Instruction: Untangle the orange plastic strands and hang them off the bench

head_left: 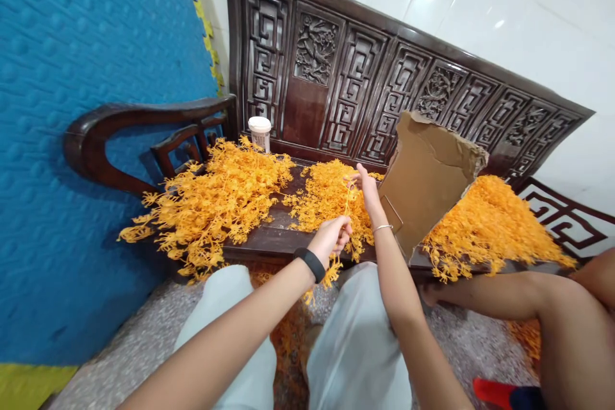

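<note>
Sprig [348, 202], in the head view: ran upward from the left hand [331, 235] toward the right hand [366, 189], above the middle pile [321, 180] on the bench [262, 240]. Left fingers: curled closed, gripping the lower stem. Right hand: held higher, thumb raised, fingers partly extended beside the upper tips; could not tell a true pinch from a mere touch.

Judged most at risk: the thin upper stem. Could have snapped under a hard pull, with the left fist clamped below and any sharp draw from above. Could have slipped free too, given a loose right hold. Saw loose strands [331, 272] dangling beneath the left fist, between the knees; might have caught on the trousers [221, 317] or dropped to the floor [144, 323] after any slackening.

Noted tangled branches in the middle pile, close to the right fingers; could have hooked the sprig and dragged neighbours along. Saw the left pile [230, 189] bulging past the front edge; could have spilled from a brush of the left knee. Noted the cardboard [427, 173] tilted beside the right wrist, between the middle pile and the right pile [494, 224]; might have toppled from a sideways elbow knock. Saw the tub [260, 134] behind, well apart from both hands; judged safe.
</note>
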Action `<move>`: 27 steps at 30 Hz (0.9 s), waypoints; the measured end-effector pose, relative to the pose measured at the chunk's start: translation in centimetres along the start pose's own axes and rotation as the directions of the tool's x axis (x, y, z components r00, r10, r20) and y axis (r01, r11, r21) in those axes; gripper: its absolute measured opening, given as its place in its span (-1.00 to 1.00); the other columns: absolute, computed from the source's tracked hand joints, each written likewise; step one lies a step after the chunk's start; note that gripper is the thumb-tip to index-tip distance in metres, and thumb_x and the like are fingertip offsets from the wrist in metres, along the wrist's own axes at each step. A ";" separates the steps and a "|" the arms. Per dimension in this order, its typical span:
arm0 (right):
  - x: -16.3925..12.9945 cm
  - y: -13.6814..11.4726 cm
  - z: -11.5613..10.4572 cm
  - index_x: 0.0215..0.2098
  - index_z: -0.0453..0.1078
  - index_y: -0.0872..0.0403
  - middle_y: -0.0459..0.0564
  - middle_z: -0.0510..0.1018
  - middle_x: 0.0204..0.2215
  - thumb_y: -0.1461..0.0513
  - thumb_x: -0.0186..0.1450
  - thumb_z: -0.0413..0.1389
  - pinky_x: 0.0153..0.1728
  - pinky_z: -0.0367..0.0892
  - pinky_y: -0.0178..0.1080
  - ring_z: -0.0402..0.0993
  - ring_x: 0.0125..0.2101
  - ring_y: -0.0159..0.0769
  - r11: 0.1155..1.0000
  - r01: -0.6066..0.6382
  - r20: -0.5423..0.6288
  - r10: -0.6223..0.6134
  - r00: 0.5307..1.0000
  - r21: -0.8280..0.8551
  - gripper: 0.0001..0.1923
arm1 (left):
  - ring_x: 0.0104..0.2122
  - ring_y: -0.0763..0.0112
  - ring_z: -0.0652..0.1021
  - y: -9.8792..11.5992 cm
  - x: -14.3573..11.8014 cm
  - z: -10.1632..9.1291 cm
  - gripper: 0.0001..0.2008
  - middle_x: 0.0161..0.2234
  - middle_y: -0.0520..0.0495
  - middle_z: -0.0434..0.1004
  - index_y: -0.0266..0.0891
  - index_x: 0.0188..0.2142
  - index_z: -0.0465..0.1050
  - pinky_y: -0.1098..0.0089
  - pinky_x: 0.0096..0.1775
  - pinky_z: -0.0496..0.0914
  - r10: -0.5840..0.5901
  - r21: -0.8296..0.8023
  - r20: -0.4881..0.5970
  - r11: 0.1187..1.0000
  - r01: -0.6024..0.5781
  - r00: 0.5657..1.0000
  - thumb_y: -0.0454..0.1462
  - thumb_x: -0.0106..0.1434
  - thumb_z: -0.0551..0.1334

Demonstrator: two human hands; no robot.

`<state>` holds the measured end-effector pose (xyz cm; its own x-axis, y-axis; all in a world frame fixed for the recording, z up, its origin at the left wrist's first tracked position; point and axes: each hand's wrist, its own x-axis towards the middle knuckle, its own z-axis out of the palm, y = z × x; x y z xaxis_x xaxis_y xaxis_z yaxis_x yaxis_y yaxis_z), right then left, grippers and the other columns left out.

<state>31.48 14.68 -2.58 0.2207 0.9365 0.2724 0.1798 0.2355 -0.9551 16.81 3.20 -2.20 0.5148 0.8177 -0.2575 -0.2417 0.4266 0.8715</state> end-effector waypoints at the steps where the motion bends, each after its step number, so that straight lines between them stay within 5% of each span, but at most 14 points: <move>1: -0.4 -0.1 0.0 -0.63 0.36 0.13 -0.04 0.43 -0.68 -0.06 0.10 -0.07 -0.53 0.12 -0.33 0.28 -0.63 -0.42 1.000 -0.012 0.041 0.012 0.999 0.006 -0.54 | -0.85 0.72 -0.03 -0.2 0.0 -0.2 -0.77 -0.84 0.21 0.01 -0.26 -0.64 0.13 0.58 -0.73 -0.18 -0.001 0.016 -0.005 1.000 0.001 1.000 -0.25 0.10 0.00; 6: -1.6 -0.2 -0.4 -0.66 0.33 0.12 -0.09 0.41 -0.67 0.03 0.05 0.06 -0.54 0.10 -0.35 0.23 -0.65 -0.47 0.994 -0.015 0.244 -0.011 0.970 0.105 -0.68 | -0.85 0.71 -0.04 -1.0 -0.4 -1.4 -0.79 -0.83 0.21 0.01 -0.26 -0.64 0.14 0.57 -0.73 -0.19 -0.045 0.072 -0.020 0.996 0.046 0.999 -0.25 0.09 -0.01; 14: -2.8 -0.7 -1.5 -0.64 0.36 0.11 -0.13 0.39 -0.63 0.17 0.00 0.10 -0.50 0.10 -0.37 0.24 -0.57 -0.47 0.996 0.074 0.350 -0.089 0.932 0.055 -0.83 | -0.84 0.72 -0.03 -0.7 -1.8 -3.6 -0.78 -0.83 0.21 0.02 -0.26 -0.62 0.16 0.57 -0.73 -0.18 -0.030 0.146 -0.052 0.989 0.037 0.998 -0.23 0.11 0.00; 20: -3.3 -0.5 -1.7 -0.67 0.36 0.13 -0.14 0.35 -0.69 0.23 -0.02 0.03 -0.55 0.06 -0.39 0.21 -0.60 -0.48 0.994 0.082 0.254 -0.062 0.965 -0.068 -0.84 | -0.83 0.72 -0.03 -0.3 -2.7 -3.9 -0.80 -0.82 0.21 0.01 -0.28 -0.58 0.20 0.59 -0.73 -0.18 0.003 0.184 -0.016 0.983 0.000 1.000 -0.25 0.12 0.02; 27: -3.3 0.1 0.2 -0.80 0.19 0.14 -0.19 0.19 -0.79 0.23 -0.05 -0.01 -0.59 0.03 -0.40 0.10 -0.66 -0.51 0.977 0.064 -0.063 -0.079 0.995 -0.206 -0.79 | -0.81 0.71 -0.03 -0.2 -2.5 -3.9 -0.84 -0.80 0.24 -0.04 -0.27 -0.54 0.21 0.60 -0.72 -0.17 0.080 0.186 0.011 0.979 -0.081 0.997 -0.25 0.11 0.04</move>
<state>30.56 11.68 -3.64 0.2662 0.8966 0.3538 0.3869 0.2368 -0.8912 12.39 2.60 -3.31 0.5026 0.8451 -0.1822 -0.1249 0.2796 0.9519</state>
